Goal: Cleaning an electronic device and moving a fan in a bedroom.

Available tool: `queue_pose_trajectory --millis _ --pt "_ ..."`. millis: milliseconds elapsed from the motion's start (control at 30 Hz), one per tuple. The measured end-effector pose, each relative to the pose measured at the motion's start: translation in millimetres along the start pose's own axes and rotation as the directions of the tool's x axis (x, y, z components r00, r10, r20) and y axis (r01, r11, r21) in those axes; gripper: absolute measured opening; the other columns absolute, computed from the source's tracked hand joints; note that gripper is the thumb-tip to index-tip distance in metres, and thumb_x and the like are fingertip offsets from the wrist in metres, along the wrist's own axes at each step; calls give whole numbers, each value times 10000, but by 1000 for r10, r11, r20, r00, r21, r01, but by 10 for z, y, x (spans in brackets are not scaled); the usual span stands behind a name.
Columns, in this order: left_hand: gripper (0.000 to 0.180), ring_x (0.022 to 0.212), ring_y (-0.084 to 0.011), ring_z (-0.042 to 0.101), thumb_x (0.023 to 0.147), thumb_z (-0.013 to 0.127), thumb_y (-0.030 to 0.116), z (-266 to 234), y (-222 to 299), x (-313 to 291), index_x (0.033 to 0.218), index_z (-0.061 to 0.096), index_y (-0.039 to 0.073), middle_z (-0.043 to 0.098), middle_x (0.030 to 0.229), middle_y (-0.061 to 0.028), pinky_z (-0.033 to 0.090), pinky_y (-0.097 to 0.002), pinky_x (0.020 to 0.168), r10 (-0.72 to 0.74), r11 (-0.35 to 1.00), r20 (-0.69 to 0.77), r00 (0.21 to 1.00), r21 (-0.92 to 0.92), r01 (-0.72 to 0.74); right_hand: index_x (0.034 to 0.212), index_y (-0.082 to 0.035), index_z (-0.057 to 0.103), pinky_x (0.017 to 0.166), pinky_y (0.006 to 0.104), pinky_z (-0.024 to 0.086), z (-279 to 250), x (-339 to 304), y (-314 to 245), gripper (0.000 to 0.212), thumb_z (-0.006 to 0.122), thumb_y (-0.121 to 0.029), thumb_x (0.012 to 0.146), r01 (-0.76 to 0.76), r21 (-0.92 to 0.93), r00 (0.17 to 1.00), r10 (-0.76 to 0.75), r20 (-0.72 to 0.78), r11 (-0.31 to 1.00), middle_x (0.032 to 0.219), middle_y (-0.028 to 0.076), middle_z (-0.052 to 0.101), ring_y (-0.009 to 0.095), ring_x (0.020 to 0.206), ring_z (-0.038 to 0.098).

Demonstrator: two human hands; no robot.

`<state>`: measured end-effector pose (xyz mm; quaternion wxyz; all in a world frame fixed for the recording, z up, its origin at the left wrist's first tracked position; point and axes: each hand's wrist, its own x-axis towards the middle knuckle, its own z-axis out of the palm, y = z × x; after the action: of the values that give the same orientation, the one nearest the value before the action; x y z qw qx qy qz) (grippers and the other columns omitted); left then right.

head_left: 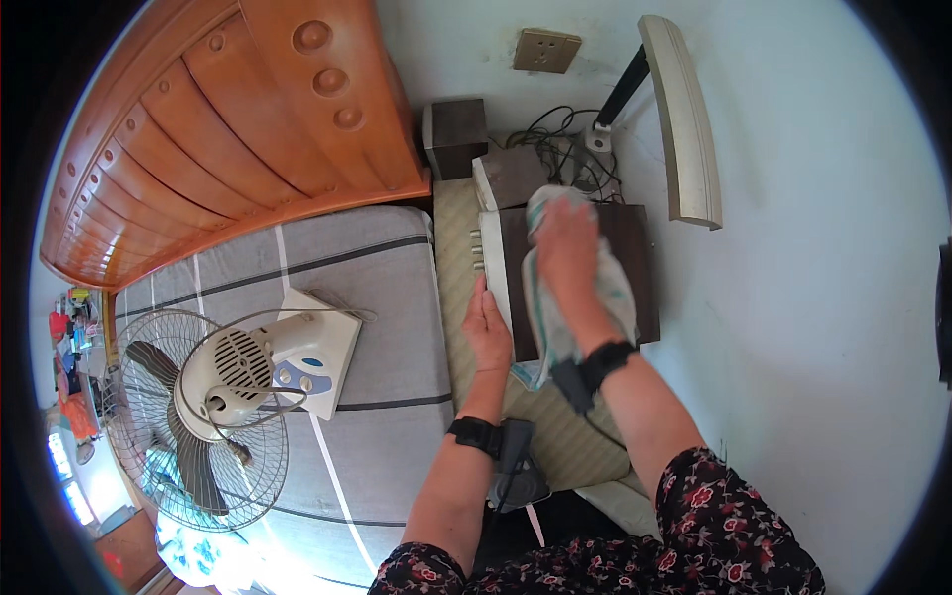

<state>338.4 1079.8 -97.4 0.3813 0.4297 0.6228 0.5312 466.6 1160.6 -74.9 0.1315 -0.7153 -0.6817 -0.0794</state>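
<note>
I have the brown box [630, 248] as my landmark, and the cloth [545, 327] lies on its top, bunched under my right hand [570, 253], with 1 corner hanging over the box's near edge. My right fingers are blurred, so I can't tell whether they're spread or pressed together; the palm faces down onto the cloth.

My left hand [486, 332] is at the box's pale front panel, just short of the knobs [477, 250], fingers straight and held together, pinching nothing. I judge it works best as a brace there, flat against the panel and off the knobs, so that wiping doesn't push the box about.

To wipe well, I'd use flat, even pressure, overlap my strokes and reach all 4 edges. I'd slow down at the box's far end: the cables [580, 159] beyond it could snag loose cloth.
</note>
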Motion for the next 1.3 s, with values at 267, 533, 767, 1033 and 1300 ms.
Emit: queue_pose_trajectory --millis 267,533,767,1033,1300 --pt "317 948 -310 612 937 432 134 -40 112 -18 1162 556 -51 628 1052 -205 465 -339 840 4 990 35 999 141 -9 1215 -117 527 1040 473 304 -440 -469 -191 374 493 -146 844 335 395 897 -418 145 856 1320 72 476 302 1266 386" --pt "334 1046 -332 561 944 424 198 -26 -49 -55 1205 537 24 589 1152 -171 351 -514 955 82 850 44 996 518 -93 1178 -94 536 1016 441 341 -165 223 541 336 506 -131 845 55 134 998 -55 -4 989 1246 131 520 315 1201 446" --pt "328 1036 -327 566 944 429 212 -3 -39 -41 1193 552 38 592 1156 -151 348 -555 938 40 826 8 999 563 -38 1190 35 476 944 436 397 -403 -56 1103 370 513 -155 875 -519 330 853 455 255 789 1193 234 519 404 1096 478" --pt "301 901 -374 604 919 466 157 11 -64 -12 1100 595 -45 625 1006 -238 460 -428 819 147 913 -31 989 389 -124 1223 9 479 1015 525 304 -704 -1455 550 399 524 -160 864 -201 29 975 203 -85 979 1285 210 461 439 1188 406" --pt "299 903 -369 604 913 465 154 -68 10 -19 1105 601 -30 630 1011 -219 466 -424 811 109 915 -2 994 390 -100 1221 -17 500 1008 479 343 -400 -782 434 403 498 -92 824 213 170 974 -224 46 962 1281 182 490 391 1163 467"
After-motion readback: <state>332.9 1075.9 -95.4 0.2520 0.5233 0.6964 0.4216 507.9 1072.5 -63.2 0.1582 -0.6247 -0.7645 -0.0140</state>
